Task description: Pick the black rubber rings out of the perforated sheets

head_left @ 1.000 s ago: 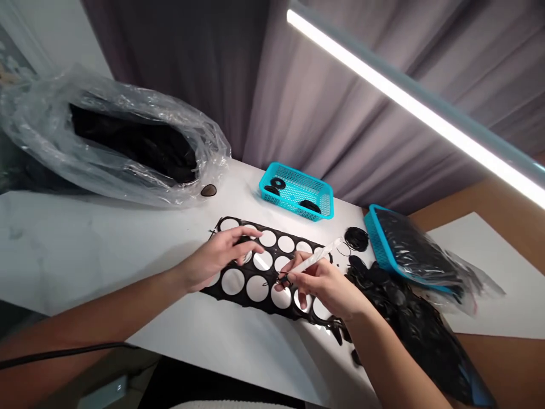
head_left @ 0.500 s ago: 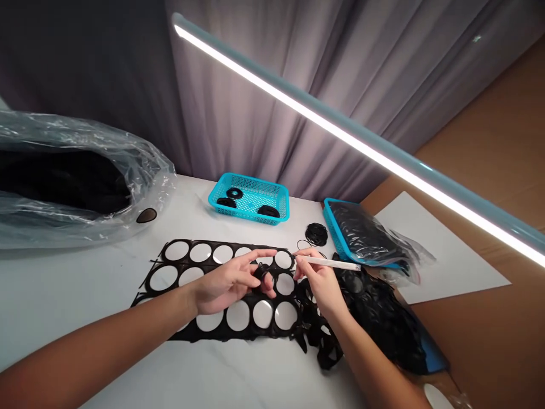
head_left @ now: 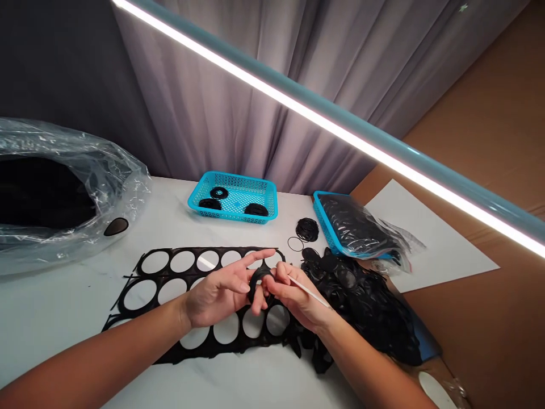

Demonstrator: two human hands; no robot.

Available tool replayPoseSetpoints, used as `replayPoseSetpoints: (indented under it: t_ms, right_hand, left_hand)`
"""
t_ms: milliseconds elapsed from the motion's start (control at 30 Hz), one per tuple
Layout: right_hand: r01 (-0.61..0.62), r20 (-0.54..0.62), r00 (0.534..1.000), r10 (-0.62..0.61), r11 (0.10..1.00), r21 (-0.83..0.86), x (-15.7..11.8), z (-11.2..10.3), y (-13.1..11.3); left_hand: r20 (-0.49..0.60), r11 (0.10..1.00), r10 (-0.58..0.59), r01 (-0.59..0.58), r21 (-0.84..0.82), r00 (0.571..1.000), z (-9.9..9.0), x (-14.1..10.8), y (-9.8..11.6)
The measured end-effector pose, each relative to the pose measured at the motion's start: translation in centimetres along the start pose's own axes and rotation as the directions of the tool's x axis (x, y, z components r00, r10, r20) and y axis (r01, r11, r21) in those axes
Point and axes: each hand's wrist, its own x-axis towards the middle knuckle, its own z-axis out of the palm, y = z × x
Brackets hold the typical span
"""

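Black rings (head_left: pixel 260 275) are bunched around the fingers of my left hand (head_left: pixel 221 292), whose index finger is stretched out. My right hand (head_left: pixel 298 292) is closed on a thin white stick (head_left: pixel 310 293), and its fingertips touch the rings at my left hand. Beneath both hands lies a black sheet (head_left: pixel 164 276) with rows of large round holes. Beside my right forearm is a heap of black rubbery scraps (head_left: pixel 366 307).
A blue basket (head_left: pixel 233 215) holds several black ring bundles. Another blue basket (head_left: pixel 326 227) carries a bag of black pieces (head_left: pixel 357 224). Loose black rings (head_left: pixel 307 229) lie between them. A large clear bag (head_left: pixel 123 182) is at left; a lamp tube (head_left: pixel 298 102) crosses above.
My right hand has moved left and down to meet the rings at my left hand. The white stick now slants down to the right. The camera view has shifted slightly.
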Motion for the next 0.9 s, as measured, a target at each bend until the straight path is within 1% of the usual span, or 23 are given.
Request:
replayPoseSetpoints:
  t_ms: [67,133,167,200,233,267,300,333,367,400,467,533,600,667,733,833,867,900]
  right_hand:
    - [0.01,-0.02,1.0,-0.011,0.998,-0.068,0.5,-0.5,-0.5]
    - [0.027,-0.091,0.995,-0.049,0.973,-0.23,1.7,-2.0,-1.8]
    - [0.037,-0.142,0.985,-0.094,0.932,-0.361,2.5,-3.1,-2.8]
    - [0.037,-0.185,0.97,-0.157,0.85,-0.526,3.5,-4.3,-4.1]
    - [0.015,-0.207,0.951,-0.23,0.703,-0.711,4.5,-5.7,-5.4]
    - [-0.049,-0.224,0.92,-0.321,0.472,-0.88,5.6,-7.1,-6.8]
    - [-0.155,-0.222,0.884,-0.41,0.191,-0.969,6.7,-8.5,-8.1]
    - [-0.198,-0.22,0.875,-0.431,0.096,-0.975,7.8,-9.7,-9.2]
    - [-0.218,-0.211,0.871,-0.443,0.036,-0.975,8.7,-10.8,-10.1]
    - [-0.232,-0.196,0.877,-0.438,-0.03,-0.972,9.4,-11.7,-10.6]
    - [-0.236,-0.179,0.905,-0.385,-0.105,-0.966,10.3,-13.0,-10.8]
    - [-0.237,-0.173,0.933,-0.315,-0.177,-0.955,10.5,-13.6,-10.1]
    - [-0.233,-0.171,0.949,-0.263,-0.225,-0.946,10.2,-13.9,-9.3]
    - [-0.224,-0.163,0.956,-0.244,-0.249,-0.942,9.5,-14.0,-8.9]
    - [-0.213,-0.15,0.957,-0.249,-0.249,-0.945,8.6,-13.7,-9.0]
    - [-0.194,-0.129,0.953,-0.275,-0.224,-0.955,6.8,-12.7,-9.2]
    - [-0.184,-0.12,0.95,-0.29,-0.205,-0.961,6.1,-12.2,-9.0]
    - [-0.165,-0.112,0.943,-0.314,-0.148,-0.975,5.3,-11.5,-8.6]
  left_hand:
    - [-0.054,1.0,-0.008,0.008,0.0,0.998,-0.3,-0.2,-0.3]
    - [-0.156,0.998,-0.008,0.018,0.065,0.988,-1.0,-0.6,-0.8]
    - [-0.204,0.992,0.005,0.02,0.123,0.979,-1.5,-0.8,-1.1]
    - [-0.239,0.979,0.031,0.019,0.204,0.971,-2.1,-1.0,-1.4]
    - [-0.26,0.954,0.069,0.013,0.3,0.963,-2.7,-1.3,-1.7]
    - [-0.276,0.914,0.115,0.007,0.405,0.954,-3.3,-1.6,-1.9]
    - [-0.293,0.86,0.163,0.009,0.51,0.942,-3.9,-2.0,-2.2]
    - [-0.313,0.793,0.209,0.027,0.609,0.927,-4.4,-2.5,-2.4]
    - [-0.332,0.715,0.253,0.056,0.696,0.909,-5.0,-3.1,-2.6]
    - [-0.347,0.633,0.294,0.091,0.769,0.891,-5.5,-3.8,-2.7]
    - [-0.348,0.47,0.36,0.154,0.869,0.866,-6.6,-5.5,-3.2]
    - [-0.333,0.336,0.405,0.199,0.92,0.851,-7.7,-7.8,-3.9]
    - [-0.35,0.245,0.399,0.269,0.931,0.847,-8.8,-10.2,-4.8]
    - [-0.404,0.187,0.35,0.36,0.914,0.845,-9.8,-12.6,-5.6]
    - [-0.418,0.132,0.303,0.396,0.909,0.857,-10.6,-14.5,-6.1]
    - [-0.399,0.046,0.219,0.399,0.916,0.89,-11.3,-16.5,-6.0]
    - [-0.405,0.027,0.204,0.409,0.912,0.891,-11.4,-16.9,-5.7]
    - [-0.412,0.015,0.199,0.418,0.908,0.889,-11.6,-17.2,-5.5]
